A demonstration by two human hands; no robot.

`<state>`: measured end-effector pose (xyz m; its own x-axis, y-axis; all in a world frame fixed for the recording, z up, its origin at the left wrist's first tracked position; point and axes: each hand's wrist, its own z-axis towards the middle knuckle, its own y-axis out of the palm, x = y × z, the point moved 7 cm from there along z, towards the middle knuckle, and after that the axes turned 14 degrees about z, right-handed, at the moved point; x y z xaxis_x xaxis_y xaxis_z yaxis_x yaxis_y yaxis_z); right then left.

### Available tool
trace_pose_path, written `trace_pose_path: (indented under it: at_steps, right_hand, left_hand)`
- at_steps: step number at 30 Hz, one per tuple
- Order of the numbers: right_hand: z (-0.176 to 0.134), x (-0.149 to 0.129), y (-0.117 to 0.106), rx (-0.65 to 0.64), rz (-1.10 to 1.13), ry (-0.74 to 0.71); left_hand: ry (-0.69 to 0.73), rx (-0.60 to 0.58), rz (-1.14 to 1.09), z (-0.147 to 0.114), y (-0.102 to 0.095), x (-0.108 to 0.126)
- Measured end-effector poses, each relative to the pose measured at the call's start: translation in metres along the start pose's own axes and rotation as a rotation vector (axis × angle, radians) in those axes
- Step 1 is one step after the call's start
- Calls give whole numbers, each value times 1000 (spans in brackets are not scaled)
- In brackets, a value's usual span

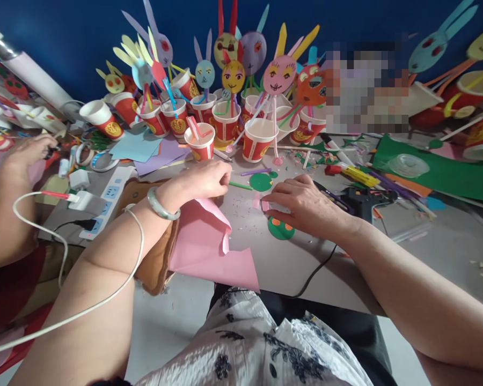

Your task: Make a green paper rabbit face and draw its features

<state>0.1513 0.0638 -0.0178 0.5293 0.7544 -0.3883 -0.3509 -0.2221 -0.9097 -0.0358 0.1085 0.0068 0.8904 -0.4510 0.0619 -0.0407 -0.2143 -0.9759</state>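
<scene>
My left hand [209, 182], a jade-like bangle on its wrist, is closed above the table; its fingertips are turned away, so what they hold is hidden. A green stick [241, 186] lies by its fingers. Beneath that forearm spreads a pink paper sheet [209, 246] with a curled, cut edge. My right hand [300, 201] has thumb and fingers around a small pink paper piece [265, 205] on the tabletop. Another small pink piece [256, 201] lies beside it. Under the thumb is a green paper circle with orange spots [280, 228]; a plain green circle [261, 182] lies farther back.
Red-and-white paper cups [261, 142] with paper rabbit figures line the back. A black glue gun [358, 201] and markers [358, 174] lie right. Left are a power strip [108, 201], a brown cushion-like pad [155, 268], and another person's hand [32, 153]. A white cable [116, 292] crosses my left arm.
</scene>
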Motion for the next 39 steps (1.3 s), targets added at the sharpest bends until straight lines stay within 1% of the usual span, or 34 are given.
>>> trace_pose_path:
  at_steps: [1, 2, 3, 4, 6, 8, 11, 13, 14, 17, 20, 22, 24, 26, 28, 31, 34, 36, 39]
  right_hand:
    - [0, 0, -1, 16, 19, -1]
    - [0, -1, -2, 38, 44, 0]
    - [1, -1, -4, 64, 77, 4]
    - [1, -2, -5, 92, 118, 9]
    - [3, -3, -10, 162, 219, 32]
    - [4, -4, -15, 222, 355, 70]
    - [7, -6, -17, 252, 594, 163]
    - [7, -6, -16, 260, 685, 257]
    - [6, -5, -15, 273, 697, 306]
    - [3, 2, -15, 317, 675, 400]
    - [0, 15, -16, 340, 683, 443]
    - [-2, 26, -16, 320, 692, 482]
    - [-3, 33, -15, 263, 672, 505]
    - [-2, 36, -15, 186, 611, 489]
    - [-1, 36, -16, 141, 507, 443]
    - [1, 34, -16, 127, 319, 363]
    - [3, 32, -11, 111, 164, 324]
    - [3, 32, -7, 105, 107, 326]
    - [4, 31, -4, 117, 78, 309]
  left_hand:
    - [19, 15, -128, 2, 2, 2]
    - [41, 2, -289, 5, 5, 4]
    - [62, -34, -439, 6, 10, 8]
    - [70, -44, -557, 7, 13, 11]
    - [104, -49, -711, 7, 17, 20]
    - [142, -70, -799, 4, 19, 31]
    - [188, -39, -850, -1, 18, 43]
    - [214, -11, -855, -3, 17, 48]
    - [223, 5, -849, -4, 17, 50]
    - [219, 85, -748, -3, 13, 48]
    - [218, 169, -490, -5, 8, 47]
    - [259, 179, -288, -7, 7, 51]
    - [326, 160, -111, -11, 10, 58]
    - [395, 131, 11, -17, 14, 65]
    - [444, 104, 86, -22, 19, 70]
    - [483, 85, 188, -28, 25, 73]
    - [503, 103, 271, -29, 29, 71]
    - [504, 120, 304, -28, 32, 70]
    - [502, 128, 323, -28, 34, 69]
